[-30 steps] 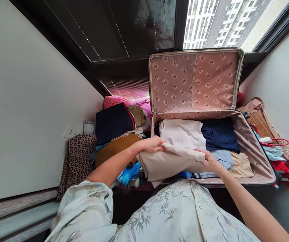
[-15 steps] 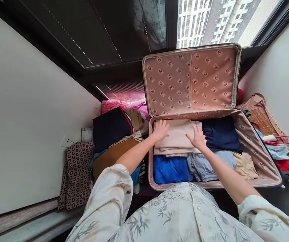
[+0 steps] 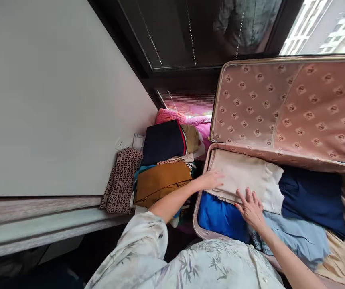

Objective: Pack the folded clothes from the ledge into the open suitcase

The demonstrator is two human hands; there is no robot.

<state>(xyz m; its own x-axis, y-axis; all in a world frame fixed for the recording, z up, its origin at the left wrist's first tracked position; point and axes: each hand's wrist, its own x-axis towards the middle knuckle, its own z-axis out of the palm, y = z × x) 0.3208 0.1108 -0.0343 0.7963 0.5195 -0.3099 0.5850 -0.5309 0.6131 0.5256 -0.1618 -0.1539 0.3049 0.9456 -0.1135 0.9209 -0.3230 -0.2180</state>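
Status at this frame: the folded beige garment (image 3: 244, 176) was already down inside the open suitcase (image 3: 201, 230), in the corner nearest the hinge on the person's left, lying on top of other packed clothes.

Left hand (image 3: 213, 179) lay flat on the garment's left edge, fingers spread, gripping nothing. Right hand (image 3: 250, 206) was also flat and open, palm down on the garment's near edge where it met the light blue clothing (image 3: 293, 237). Neither hand was closed on fabric; it looked like pressing or smoothing, not carrying.

Around the beige piece, all inside the suitcase: a bright blue item (image 3: 220, 216) just nearer the person, a navy garment (image 3: 311, 196) touching its right side, a tan piece (image 3: 343, 257) at the near right corner. The lid (image 3: 281, 108) stood upright against the window side.

Judgement on progress: the placing of this piece looked done, with only flattening left. The case bottom looked covered edge to edge as far as visible; its far right was cropped, so fullness there can't be told.

Left to pack, probably: a pile outside the suitcase, just left of it, with a brown folded item (image 3: 160, 180) on the near part, a dark navy piece with a red stripe (image 3: 165, 140) behind it, pink fabric (image 3: 187, 118) further back. A patterned cloth (image 3: 121, 180) hung by the wall, left of that pile.
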